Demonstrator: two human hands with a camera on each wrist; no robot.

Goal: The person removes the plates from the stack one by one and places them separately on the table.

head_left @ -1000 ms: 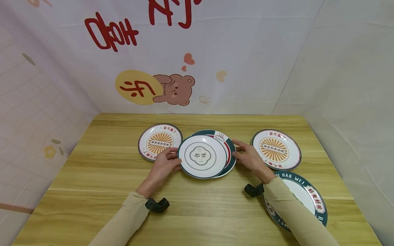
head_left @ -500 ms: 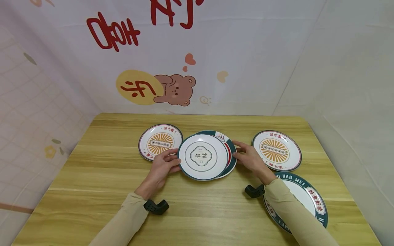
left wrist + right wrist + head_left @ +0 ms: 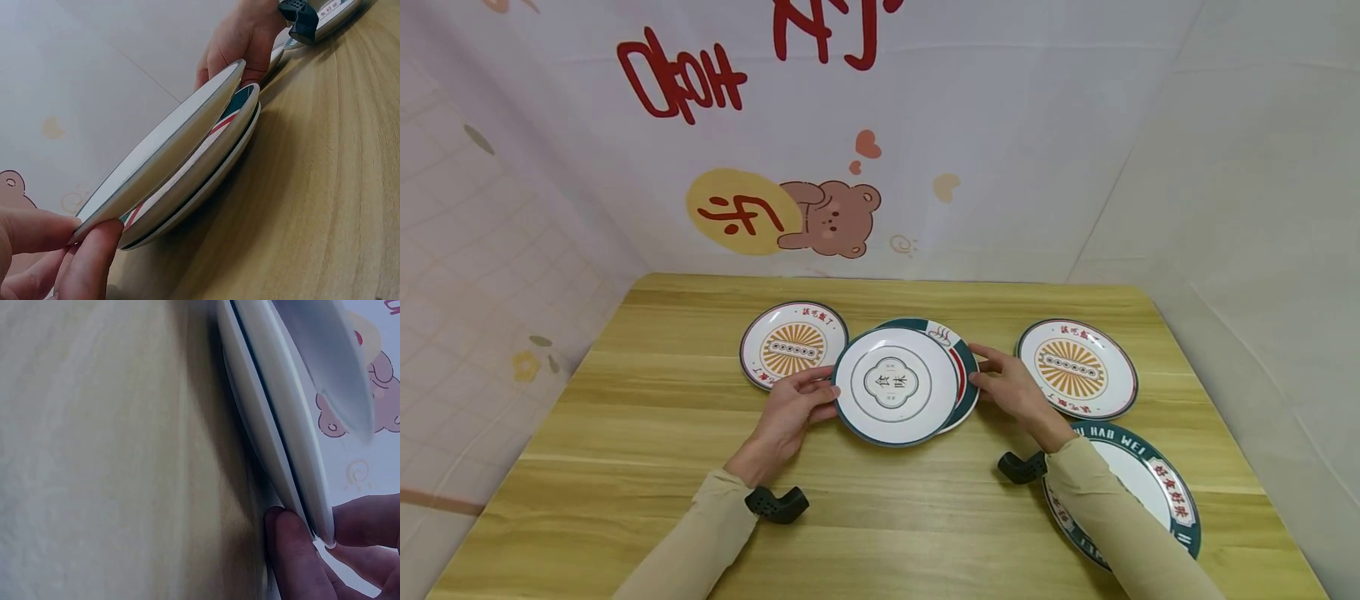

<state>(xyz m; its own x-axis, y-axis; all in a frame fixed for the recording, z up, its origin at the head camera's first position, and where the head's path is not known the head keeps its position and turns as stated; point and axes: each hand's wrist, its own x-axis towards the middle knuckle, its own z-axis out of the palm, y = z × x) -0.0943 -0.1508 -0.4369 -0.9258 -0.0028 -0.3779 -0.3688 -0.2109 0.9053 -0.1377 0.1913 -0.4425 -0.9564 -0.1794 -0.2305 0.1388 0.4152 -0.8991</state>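
Observation:
My left hand pinches the left rim of a white plate that has a thin dark edge and a lobed emblem in its middle. This plate overlaps a green-rimmed plate with red stripes. In the left wrist view, the white plate tilts, with a gap between it and two stacked plates. My right hand grips that pair at the right rim. In the right wrist view, the thumb lies on one side of the two rims and the fingers on the other.
A sunburst-patterned plate lies on the wooden table behind my left hand. Another sunburst plate stands at the right. A large green-rimmed plate sits partly under my right sleeve. A printed cloth wall borders the back.
The white plate has shifted slightly toward me over the green-rimmed plate, its front edge a little lower in view. Both hands keep their grips, and my right hand is almost still.

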